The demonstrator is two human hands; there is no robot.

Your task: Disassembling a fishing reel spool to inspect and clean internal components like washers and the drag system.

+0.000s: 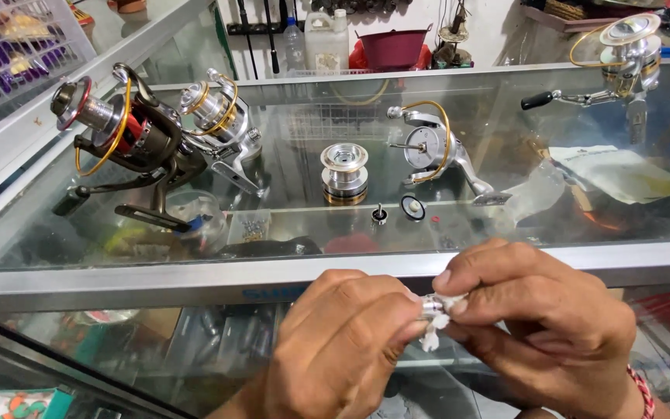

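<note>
My left hand (343,341) and my right hand (529,318) meet below the front edge of a glass counter (288,271). Between their fingertips is a small shiny metal part (431,306), pinched together with a scrap of white tissue (433,332). Both hands grip it. On the glass beyond lie a silver spool (343,174), a silver reel body with its spool off (433,151), a small black knob (380,214), a black ring (412,206) and a tiny red piece (435,219).
A dark reel with a red spool (118,140) and a silver reel (222,116) lie at the left. Another silver reel (622,62) rests at the far right. White papers (622,174) show under the glass. A wire basket (9,54) stands far left.
</note>
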